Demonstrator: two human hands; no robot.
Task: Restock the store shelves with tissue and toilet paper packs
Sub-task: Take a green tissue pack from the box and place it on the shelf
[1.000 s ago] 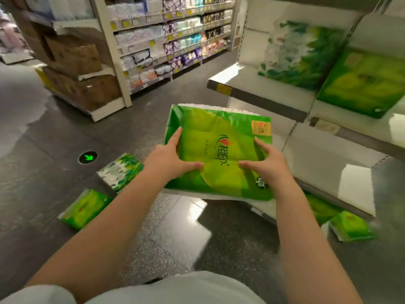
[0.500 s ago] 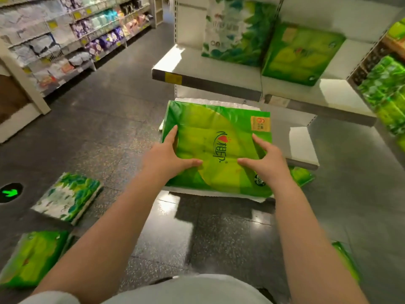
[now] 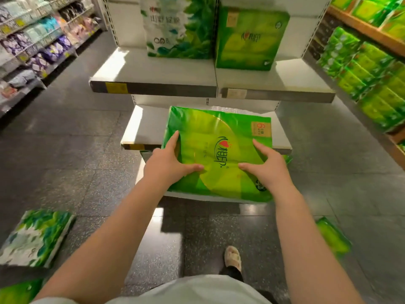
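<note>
Glossy rectangular green tissue pack (image 3: 219, 154)

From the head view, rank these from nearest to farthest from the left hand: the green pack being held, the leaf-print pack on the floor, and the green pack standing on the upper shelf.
1. The held green pack: in the left hand, in its grip.
2. The leaf-print floor pack: low on the left, on the floor.
3. The upright green shelf pack: ahead, up on the upper shelf, right of centre.

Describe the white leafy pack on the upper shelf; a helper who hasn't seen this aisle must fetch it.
Find the upper shelf ahead. Two packs stand upright on it, side by side. Take the left one, the leafy pack: white with blue-green leaves, whereas the green pack beside it is plain bright green.
</note>
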